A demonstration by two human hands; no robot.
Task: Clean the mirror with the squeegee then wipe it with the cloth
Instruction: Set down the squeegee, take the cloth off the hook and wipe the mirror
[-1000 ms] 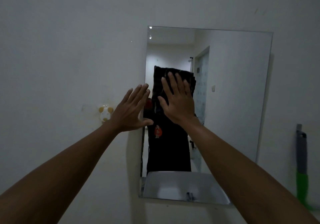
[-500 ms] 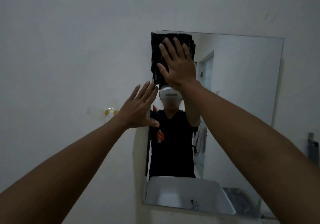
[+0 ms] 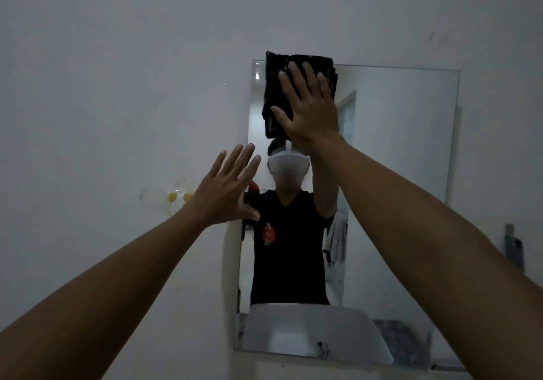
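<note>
The wiping stage looks underway: the right hand [image 3: 308, 109], fingers spread flat, presses the dark cloth [image 3: 282, 91] against the mirror [image 3: 405, 144] at its top left corner, the cloth overlapping the top edge. The left hand [image 3: 226, 191] is open and holds nothing, at the mirror's left edge. A grey handle [image 3: 513, 247], possibly the squeegee, hangs right of the mirror. Most of the glass seems left to wipe.

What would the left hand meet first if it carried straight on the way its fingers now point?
Probably the mirror, at its left edge: the left hand points up and rightward there. Depth is unclear, so it may already touch the wall.
</note>
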